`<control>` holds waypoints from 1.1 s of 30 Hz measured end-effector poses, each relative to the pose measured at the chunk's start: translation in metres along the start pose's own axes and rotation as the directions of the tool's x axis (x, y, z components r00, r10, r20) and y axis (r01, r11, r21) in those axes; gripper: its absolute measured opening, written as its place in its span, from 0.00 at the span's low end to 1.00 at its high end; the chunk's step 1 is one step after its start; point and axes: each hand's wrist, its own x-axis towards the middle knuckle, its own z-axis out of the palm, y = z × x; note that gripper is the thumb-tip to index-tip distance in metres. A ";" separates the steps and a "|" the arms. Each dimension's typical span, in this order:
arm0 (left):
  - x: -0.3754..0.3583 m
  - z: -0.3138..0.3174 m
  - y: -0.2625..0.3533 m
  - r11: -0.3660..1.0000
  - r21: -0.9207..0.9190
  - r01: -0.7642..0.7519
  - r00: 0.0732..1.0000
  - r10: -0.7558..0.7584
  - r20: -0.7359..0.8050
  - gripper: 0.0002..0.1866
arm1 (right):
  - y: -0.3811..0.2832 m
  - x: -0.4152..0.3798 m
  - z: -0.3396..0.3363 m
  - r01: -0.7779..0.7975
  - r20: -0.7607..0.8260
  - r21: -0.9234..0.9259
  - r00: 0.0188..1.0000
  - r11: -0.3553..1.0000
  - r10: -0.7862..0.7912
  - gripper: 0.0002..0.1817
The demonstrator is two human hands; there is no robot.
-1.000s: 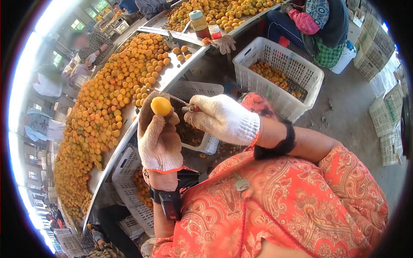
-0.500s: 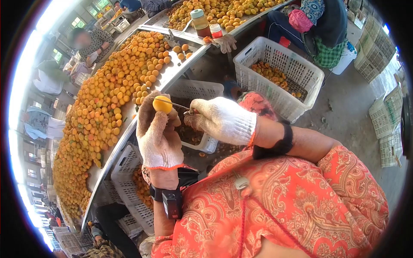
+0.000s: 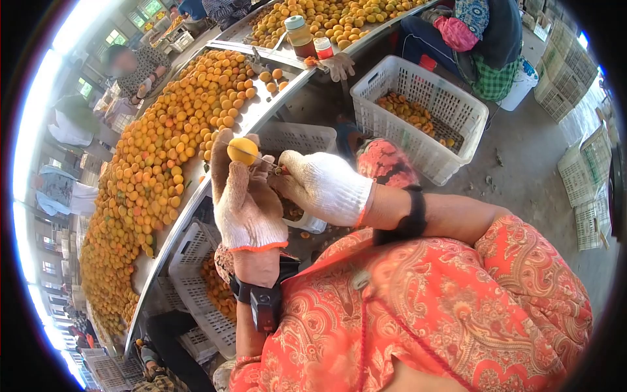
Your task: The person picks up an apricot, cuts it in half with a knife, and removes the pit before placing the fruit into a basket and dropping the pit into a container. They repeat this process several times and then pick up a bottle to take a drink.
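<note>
My left hand (image 3: 245, 212), in a stained white knit glove, pinches a yellow-orange apricot (image 3: 242, 151) between thumb and fingers. A thin metal blade (image 3: 261, 159), perhaps a narrow knife, lies against the fruit. Its handle end is in the closed fingers of my gloved right hand (image 3: 330, 188), mostly hidden by them. Both hands are close together over a white plastic crate (image 3: 304, 136) in front of my lap. Beyond my left hand, a large heap of apricots (image 3: 153, 173) covers the metal table (image 3: 269, 110).
A white crate (image 3: 418, 144) with cut apricot pieces stands ahead on the right. Another crate (image 3: 196, 261) is below the table edge on the left. A jar (image 3: 299, 36), a red container (image 3: 323, 48) and a glove (image 3: 338, 66) sit near the table corner. Other people sit around.
Both hands have shifted slightly left, and the right has come closer to the left. The blade now crosses the front of the apricot at a steeper slant.
</note>
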 end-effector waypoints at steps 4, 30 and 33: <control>-0.001 -0.007 -0.011 0.992 -0.077 0.097 0.995 -0.096 0.009 0.24 | 0.005 0.003 0.005 -0.021 -0.013 -0.049 1.000 0.999 0.020 0.16; -0.012 0.012 -0.005 0.945 0.294 0.143 0.978 -0.180 0.103 0.22 | 0.002 0.030 -0.017 -0.025 -0.174 0.473 0.977 0.881 0.121 0.14; -0.010 0.009 -0.010 0.937 0.310 0.159 0.985 -0.171 0.011 0.19 | -0.006 0.028 -0.014 -0.096 -0.092 0.638 0.975 0.764 0.200 0.14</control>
